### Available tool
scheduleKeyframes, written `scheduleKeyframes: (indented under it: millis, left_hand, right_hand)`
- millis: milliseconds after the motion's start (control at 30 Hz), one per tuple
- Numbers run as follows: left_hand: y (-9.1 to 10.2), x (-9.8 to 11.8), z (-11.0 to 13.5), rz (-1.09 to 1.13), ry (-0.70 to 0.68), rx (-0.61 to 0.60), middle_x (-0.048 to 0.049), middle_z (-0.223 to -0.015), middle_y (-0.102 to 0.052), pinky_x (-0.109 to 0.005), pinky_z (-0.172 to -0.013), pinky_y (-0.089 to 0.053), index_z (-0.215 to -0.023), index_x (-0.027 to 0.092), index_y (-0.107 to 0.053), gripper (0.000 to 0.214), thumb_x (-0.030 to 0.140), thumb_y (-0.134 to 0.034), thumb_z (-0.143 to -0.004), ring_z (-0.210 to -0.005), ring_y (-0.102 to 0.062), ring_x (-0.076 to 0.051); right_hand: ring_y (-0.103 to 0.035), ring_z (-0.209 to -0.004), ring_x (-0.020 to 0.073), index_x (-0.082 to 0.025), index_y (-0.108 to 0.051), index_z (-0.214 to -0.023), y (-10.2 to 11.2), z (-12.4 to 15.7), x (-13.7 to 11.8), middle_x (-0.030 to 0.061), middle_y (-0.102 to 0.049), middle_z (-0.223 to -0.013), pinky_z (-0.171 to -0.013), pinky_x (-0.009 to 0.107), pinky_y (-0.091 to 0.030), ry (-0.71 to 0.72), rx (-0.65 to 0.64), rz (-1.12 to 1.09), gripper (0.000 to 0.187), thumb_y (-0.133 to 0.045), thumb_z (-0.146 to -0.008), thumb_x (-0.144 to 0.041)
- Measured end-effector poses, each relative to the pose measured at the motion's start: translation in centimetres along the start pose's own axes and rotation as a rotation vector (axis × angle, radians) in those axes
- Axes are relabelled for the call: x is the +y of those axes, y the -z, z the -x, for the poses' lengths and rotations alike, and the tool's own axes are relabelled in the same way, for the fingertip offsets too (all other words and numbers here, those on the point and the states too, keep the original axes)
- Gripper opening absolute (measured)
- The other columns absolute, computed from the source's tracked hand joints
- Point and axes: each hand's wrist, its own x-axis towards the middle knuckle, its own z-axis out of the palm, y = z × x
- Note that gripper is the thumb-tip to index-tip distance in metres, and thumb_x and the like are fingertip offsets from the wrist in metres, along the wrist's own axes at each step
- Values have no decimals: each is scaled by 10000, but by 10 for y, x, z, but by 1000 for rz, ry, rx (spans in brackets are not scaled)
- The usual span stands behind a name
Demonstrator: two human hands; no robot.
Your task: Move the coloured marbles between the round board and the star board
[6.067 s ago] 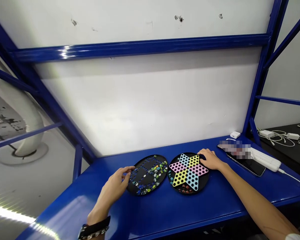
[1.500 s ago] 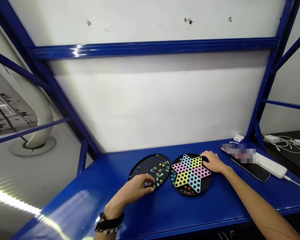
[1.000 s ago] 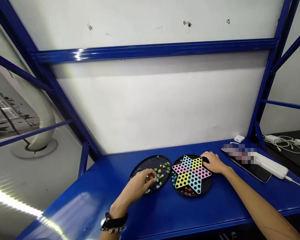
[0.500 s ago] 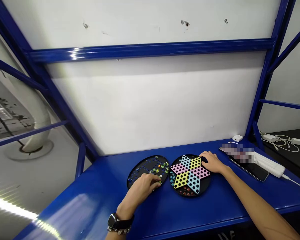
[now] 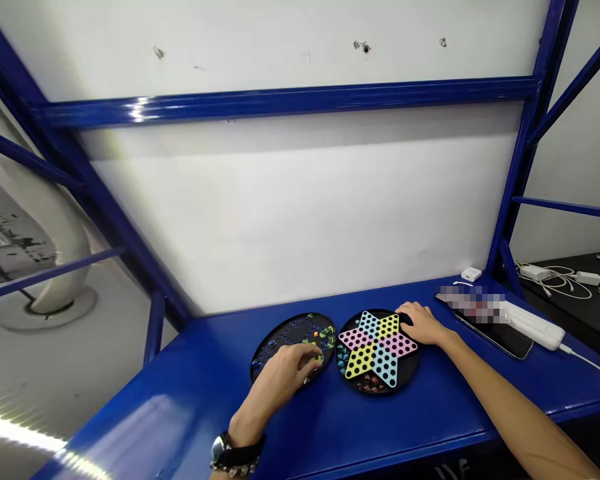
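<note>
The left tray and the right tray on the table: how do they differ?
The left tray has mixed-colour marbles scattered in it; the right tray carries a star-shaped board in pink, yellow and blue, with red pieces and teal pieces in separate groups. The left hand covers part of the left tray, while the right hand is at the right tray's edge. Both trays are black and on the table.
</note>
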Motion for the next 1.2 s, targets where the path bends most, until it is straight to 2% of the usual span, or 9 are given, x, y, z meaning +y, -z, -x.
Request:
scheduleKeyframes:
  millis: [167,267,433,567,733,800,867,933,1200]
  left_hand:
    - [-30,64,-7,200,-195,30,-2,-983,-739,-254,-779,-465,-1010,264,-724,281,427,-528,-892,-856,-647,-171]
    - [-58,100,-18,146,-330,1,9,-989,-731,-264,-816,-457,-1017,280,-708,217,383,-557,-900,-902,-640,-167]
    - [-84,122,-31,-69,-455,5,-44,-966,-684,-317,-810,-464,-992,241,-699,239,424,-589,-884,-922,-609,-212]
    - [-68,100,-34,-67,-436,91,-28,-1019,-645,-324,-837,-466,-1034,269,-670,237,431,-577,-890,-943,-593,-200]
    - [-25,19,-37,-38,-129,289,-32,-1086,-642,-305,-887,-454,-1057,263,-655,274,370,-428,-948,-1017,-593,-192]
    - [-20,-14,-36,-57,11,300,-39,-1125,-640,-320,-895,-456,-1110,255,-631,289,391,-474,-909,-1055,-587,-216]
    - [-22,-35,-33,-63,58,237,-36,-1130,-648,-327,-905,-452,-1113,254,-629,304,401,-525,-868,-1066,-588,-229]
    - [-28,-41,-31,-79,56,192,-28,-1100,-667,-322,-901,-444,-1081,261,-645,278,383,-530,-860,-1055,-593,-227]
    - [-30,-20,-30,-139,139,111,-21,-917,-714,-258,-681,-405,-944,248,-674,210,339,-489,-906,-860,-647,-190]
  right_hand:
    - [-503,-1130,263,-248,-611,-1173,-3,-2,4,66,-601,-1240,-961,436,-343,22,19,5,355,-476,-846,-274]
    - [-498,-1139,264,-250,-607,-1174,-5,-3,7,62,-599,-1248,-949,433,-347,17,25,15,359,-478,-840,-271]
    - [-498,-1139,261,-249,-603,-1173,-5,-2,6,61,-599,-1249,-941,433,-350,10,26,34,362,-469,-837,-267]
    - [-489,-1151,258,-257,-603,-1171,-3,0,4,57,-588,-1254,-966,438,-344,18,10,16,358,-463,-842,-268]
    - [-483,-1152,259,-265,-608,-1153,-2,1,2,56,-588,-1250,-978,447,-341,5,-1,-30,329,-446,-870,-304]
    - [-480,-1163,261,-263,-608,-1154,-2,1,1,56,-583,-1260,-987,451,-335,0,-2,-34,331,-451,-865,-299]
    - [-478,-1170,263,-262,-603,-1165,-3,1,2,57,-580,-1267,-991,451,-334,-4,-3,-33,341,-454,-859,-292]
    - [-477,-1175,264,-262,-596,-1179,-4,0,3,58,-580,-1268,-991,452,-335,-8,0,-28,354,-455,-854,-289]
    - [-477,-1173,269,-261,-593,-1182,-6,-1,8,63,-581,-1268,-988,465,-331,-6,-3,-16,353,-454,-861,-315]
